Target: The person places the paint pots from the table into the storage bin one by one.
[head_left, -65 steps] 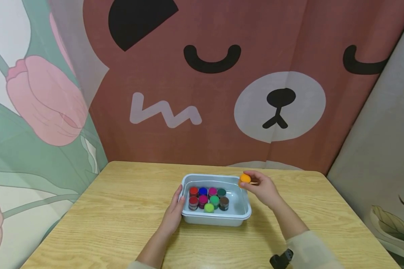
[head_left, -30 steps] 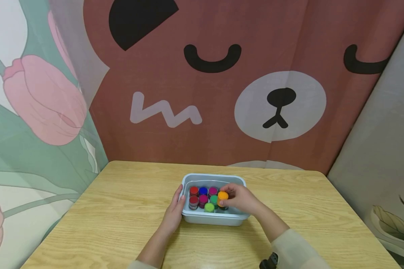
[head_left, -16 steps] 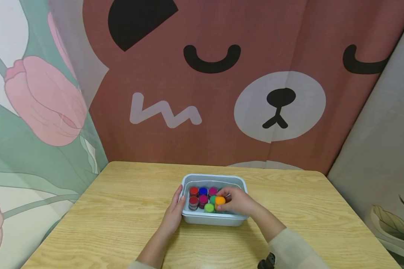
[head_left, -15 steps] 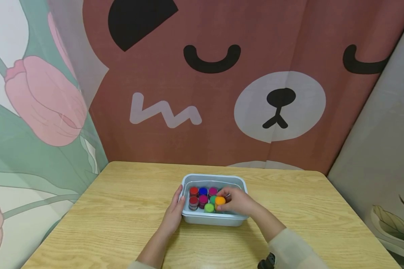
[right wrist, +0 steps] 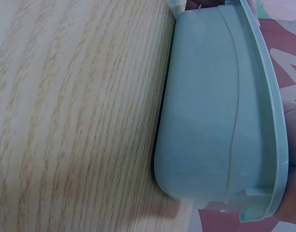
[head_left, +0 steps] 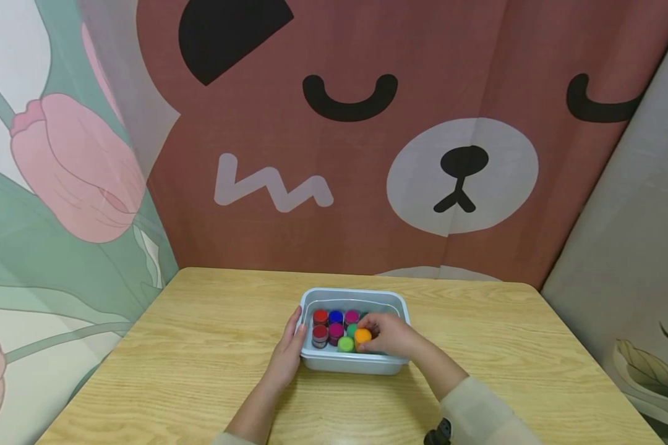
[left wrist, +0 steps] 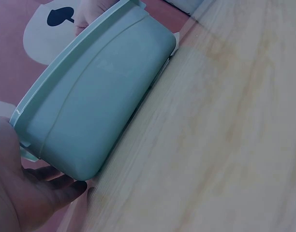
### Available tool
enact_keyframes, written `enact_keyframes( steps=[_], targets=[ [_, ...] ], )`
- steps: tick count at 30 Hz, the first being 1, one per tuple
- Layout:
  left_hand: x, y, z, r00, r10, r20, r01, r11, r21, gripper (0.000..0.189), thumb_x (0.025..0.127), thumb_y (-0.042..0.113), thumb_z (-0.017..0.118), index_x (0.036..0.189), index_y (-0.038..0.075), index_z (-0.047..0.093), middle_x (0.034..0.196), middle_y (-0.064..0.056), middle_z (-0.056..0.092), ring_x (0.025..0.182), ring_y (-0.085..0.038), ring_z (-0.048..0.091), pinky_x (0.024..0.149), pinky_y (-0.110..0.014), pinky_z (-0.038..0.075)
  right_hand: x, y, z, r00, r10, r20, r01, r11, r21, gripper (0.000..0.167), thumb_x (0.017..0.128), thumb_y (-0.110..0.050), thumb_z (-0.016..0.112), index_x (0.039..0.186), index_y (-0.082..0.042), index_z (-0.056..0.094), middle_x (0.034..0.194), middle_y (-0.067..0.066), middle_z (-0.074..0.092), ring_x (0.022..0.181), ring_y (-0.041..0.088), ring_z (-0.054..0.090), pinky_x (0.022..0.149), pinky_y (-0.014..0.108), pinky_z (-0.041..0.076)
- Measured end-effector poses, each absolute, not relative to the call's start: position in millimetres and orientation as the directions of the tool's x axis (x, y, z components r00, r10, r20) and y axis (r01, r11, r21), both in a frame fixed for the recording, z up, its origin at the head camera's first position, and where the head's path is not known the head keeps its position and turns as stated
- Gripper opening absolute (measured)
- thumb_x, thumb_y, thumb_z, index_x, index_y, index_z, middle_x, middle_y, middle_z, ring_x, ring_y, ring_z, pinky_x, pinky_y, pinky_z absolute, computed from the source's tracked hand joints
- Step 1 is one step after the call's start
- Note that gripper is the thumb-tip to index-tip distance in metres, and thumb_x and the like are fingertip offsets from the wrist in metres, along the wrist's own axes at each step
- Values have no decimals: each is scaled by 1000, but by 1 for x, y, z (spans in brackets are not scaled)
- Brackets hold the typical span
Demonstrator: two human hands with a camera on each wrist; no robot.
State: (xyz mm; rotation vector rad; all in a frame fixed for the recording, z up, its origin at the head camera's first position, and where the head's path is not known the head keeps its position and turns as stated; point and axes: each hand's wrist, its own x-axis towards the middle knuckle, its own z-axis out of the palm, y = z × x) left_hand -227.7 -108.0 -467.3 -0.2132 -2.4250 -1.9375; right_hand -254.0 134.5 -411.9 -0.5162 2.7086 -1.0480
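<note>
A light blue plastic tub (head_left: 351,364) stands on the table, with several small paint jars inside. My left hand (head_left: 285,352) holds the tub by its left end; in the left wrist view the fingers (left wrist: 61,186) curl against its corner. Inside the tub, my right hand (head_left: 389,334) pinches an orange-lidded paint jar (head_left: 362,335) between thumb and fingers. That jar sits low, right of a lime green jar (head_left: 346,344) and in front of a green jar (head_left: 353,329). The brown and dark green jars are mostly hidden by the right hand. In the right wrist view the tub wall covers the jars.
Red (head_left: 320,334), blue (head_left: 336,317) and magenta (head_left: 352,318) jars stand in rows at the tub's left. Wooden table (head_left: 189,371) surrounds the tub. Behind it hangs a curtain (head_left: 256,235) printed with a bear. A black device (head_left: 438,432) is at the right sleeve.
My right hand has carried the orange-lidded jar from above the tub's right rim, leftward and down into the tub beside the lime green jar. The left hand stays on the tub.
</note>
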Motion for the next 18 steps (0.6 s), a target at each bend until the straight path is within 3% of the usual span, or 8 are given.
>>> enact_keyframes(
  steps=[18],
  targets=[
    [-228,-107,-468,-990,86,114,130,209,969,56,106,36,36,157,15,23,161,-18,25,148,-43,19,117,-66,16,-256,128,-415,-944,-323,-73,-196,724,-661,30,80,-17,81,105,-9,68,100,1,69,89,13,60,87,37,56]
  ],
)
